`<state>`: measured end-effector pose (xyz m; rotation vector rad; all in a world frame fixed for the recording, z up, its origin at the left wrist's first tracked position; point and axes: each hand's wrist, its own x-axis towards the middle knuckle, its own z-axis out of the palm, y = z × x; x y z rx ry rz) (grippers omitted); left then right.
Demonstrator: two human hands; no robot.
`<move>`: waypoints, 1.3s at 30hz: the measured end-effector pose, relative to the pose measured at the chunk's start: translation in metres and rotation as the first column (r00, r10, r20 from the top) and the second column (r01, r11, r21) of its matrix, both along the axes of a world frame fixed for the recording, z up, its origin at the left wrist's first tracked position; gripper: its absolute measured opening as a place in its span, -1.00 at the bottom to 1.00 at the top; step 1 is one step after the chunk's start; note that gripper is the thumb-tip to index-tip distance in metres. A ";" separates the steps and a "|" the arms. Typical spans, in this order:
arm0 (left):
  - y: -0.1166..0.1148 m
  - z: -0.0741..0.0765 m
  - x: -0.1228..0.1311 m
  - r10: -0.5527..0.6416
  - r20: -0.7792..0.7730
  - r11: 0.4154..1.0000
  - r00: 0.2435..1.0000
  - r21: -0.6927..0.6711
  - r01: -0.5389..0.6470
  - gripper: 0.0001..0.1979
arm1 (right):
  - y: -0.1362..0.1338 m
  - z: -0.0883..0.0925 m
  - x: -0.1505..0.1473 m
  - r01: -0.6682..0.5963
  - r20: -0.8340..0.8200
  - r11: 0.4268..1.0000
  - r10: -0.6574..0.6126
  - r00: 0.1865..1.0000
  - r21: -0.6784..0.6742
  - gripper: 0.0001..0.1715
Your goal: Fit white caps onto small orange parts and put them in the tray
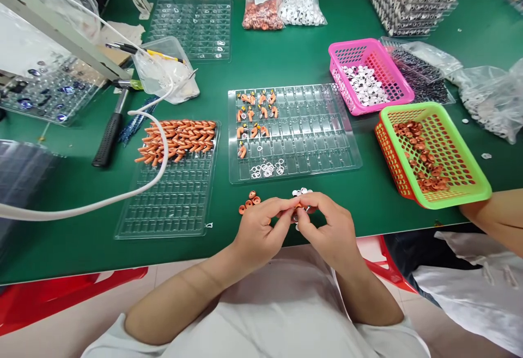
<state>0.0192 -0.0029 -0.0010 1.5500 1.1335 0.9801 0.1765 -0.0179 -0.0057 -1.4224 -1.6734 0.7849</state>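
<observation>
My left hand (259,232) and my right hand (332,230) meet at the front edge of the green table, fingertips pinched together. Between them they hold a small orange part (300,205), mostly covered by the fingers. Several round orange caps (250,202) lie just left of my left hand. Small white discs (301,190) lie behind and partly under my right hand. Beyond the hands is a clear compartment tray (318,129) with curved orange pieces (257,113) at its left and white rings (267,169) along its near side.
Left stands another clear tray (163,205) with stacked orange tubes (180,140), crossed by a white cable (143,189). A hammer (108,137) lies beyond. To the right are a pink basket (343,93) of white discs and a green basket (461,200) of orange caps, near another person's arm (498,216).
</observation>
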 end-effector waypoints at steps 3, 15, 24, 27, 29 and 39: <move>-0.002 0.000 -0.002 -0.027 -0.014 1.000 1.000 0.011 0.028 -0.70 | 0.000 0.000 0.000 -0.005 0.009 1.000 0.005 1.000 -0.013 -0.81; -0.010 -0.003 0.000 0.007 -0.010 0.993 1.000 0.122 -0.006 -0.70 | 0.002 -0.002 -0.004 -0.034 -0.098 0.999 0.032 0.995 -0.020 -0.77; -0.005 0.001 -0.003 0.050 0.015 0.998 0.999 0.038 -0.051 -0.81 | 0.000 0.003 0.005 -0.181 -0.173 0.979 0.163 0.971 -0.095 -0.78; -0.004 -0.001 -0.002 0.086 -0.010 0.996 0.996 0.036 -0.086 -0.81 | -0.001 0.002 0.004 -0.174 -0.165 0.980 0.157 0.974 -0.096 -0.76; -0.004 -0.002 -0.001 0.110 -0.033 0.993 0.993 0.045 -0.109 -0.81 | -0.001 0.000 0.003 -0.160 -0.161 0.982 0.143 0.977 -0.098 -0.76; -0.006 -0.008 0.003 0.203 -0.083 0.968 0.976 0.168 -0.187 -0.82 | -0.001 -0.001 -0.011 -0.036 -0.144 0.998 0.029 0.989 -0.049 -0.81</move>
